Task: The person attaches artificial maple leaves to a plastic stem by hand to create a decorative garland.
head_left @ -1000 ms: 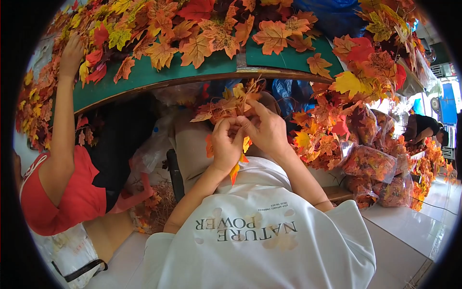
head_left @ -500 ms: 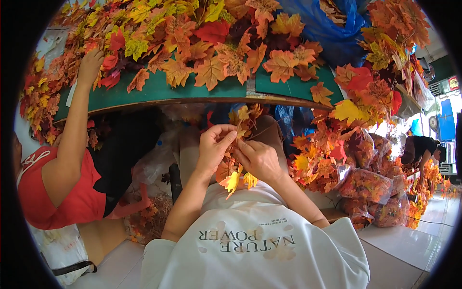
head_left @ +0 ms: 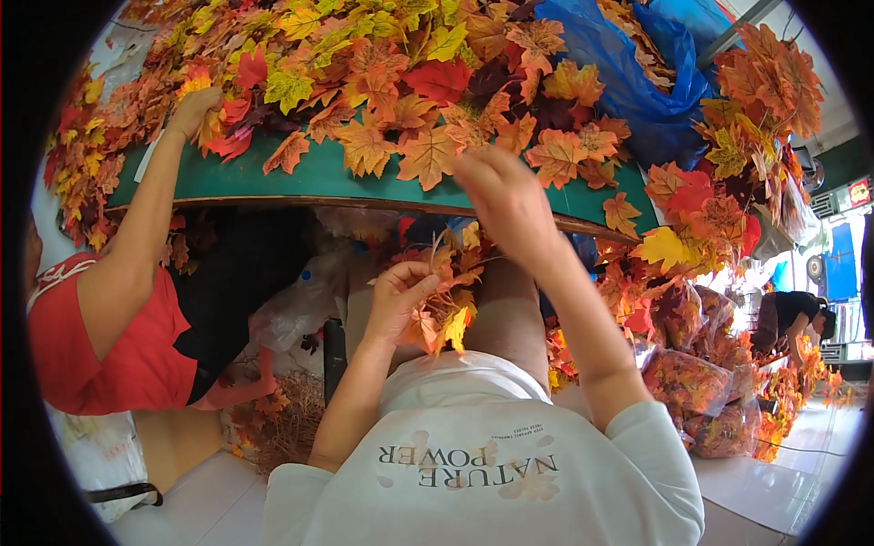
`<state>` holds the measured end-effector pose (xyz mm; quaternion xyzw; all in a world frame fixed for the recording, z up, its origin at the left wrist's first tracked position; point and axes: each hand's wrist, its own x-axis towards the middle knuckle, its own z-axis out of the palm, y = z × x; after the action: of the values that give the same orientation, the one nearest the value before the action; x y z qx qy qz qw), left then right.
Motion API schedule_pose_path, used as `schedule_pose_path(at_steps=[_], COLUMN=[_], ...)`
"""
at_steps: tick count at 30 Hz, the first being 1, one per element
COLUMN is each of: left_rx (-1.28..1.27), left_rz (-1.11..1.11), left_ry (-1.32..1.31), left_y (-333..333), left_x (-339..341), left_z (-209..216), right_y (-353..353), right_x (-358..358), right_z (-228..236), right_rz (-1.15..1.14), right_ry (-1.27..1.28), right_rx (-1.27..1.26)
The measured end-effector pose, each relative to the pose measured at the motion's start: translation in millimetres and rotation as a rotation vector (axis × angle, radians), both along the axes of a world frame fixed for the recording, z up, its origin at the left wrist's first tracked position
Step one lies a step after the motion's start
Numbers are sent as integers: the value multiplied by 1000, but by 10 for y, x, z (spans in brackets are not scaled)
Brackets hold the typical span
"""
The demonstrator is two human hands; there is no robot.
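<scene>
**Right hand now up at the bench edge; left hand holding a leaf bunch**

The wearer's right hand [head_left: 512, 205] has moved away from the leaf bunch [head_left: 455, 328] and up to the front edge of the bench [head_left: 300, 182]; half a second ago both hands were together on the bunch.

Nearest is the wearer's white shirt [head_left: 492, 446], seen from above, with dark lettering and pale petal shapes. Just beyond it, above the lap, the left hand [head_left: 401, 296] is pinched on the bunch, thumb and fingers closing on its thin stems. Orange and yellow artificial leaves spill out to the right of the fingers.

Farther out, the right hand is blurred, its fingers bent close to an orange leaf [head_left: 428, 156] on the bench; whether they grip anything cannot be told.

To the left, a co-worker in a red shirt [head_left: 127, 337] stretches a hand [head_left: 196, 111] in among the leaves.

The green-topped bench is heaped with red, orange and yellow leaves [head_left: 373, 73], with a blue plastic bag [head_left: 665, 127] at the right. Clear bags [head_left: 689, 387] packed with leaves are piled right of the wearer, and beyond them another person [head_left: 790, 318] in dark clothes bends forward.
</scene>
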<state>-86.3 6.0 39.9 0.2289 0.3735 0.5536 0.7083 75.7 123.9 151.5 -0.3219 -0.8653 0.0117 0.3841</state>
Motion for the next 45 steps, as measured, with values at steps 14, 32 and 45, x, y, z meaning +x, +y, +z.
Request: schedule_pose_path(at_steps=[14, 32, 45], left_rx=[-12, 171, 169], left_rz=[-46, 84, 81], left_ry=[-136, -75, -3], left_y=[71, -40, -54], left_x=[-74, 447, 556], left_z=[73, 466, 424], right_y=[1594, -915, -1088], right_x=[-220, 177, 189], right_z=[265, -622, -706], right_rz=[13, -1, 144], right_ry=[-871, 1595, 1657], right_rx=[633, -1376, -1459])
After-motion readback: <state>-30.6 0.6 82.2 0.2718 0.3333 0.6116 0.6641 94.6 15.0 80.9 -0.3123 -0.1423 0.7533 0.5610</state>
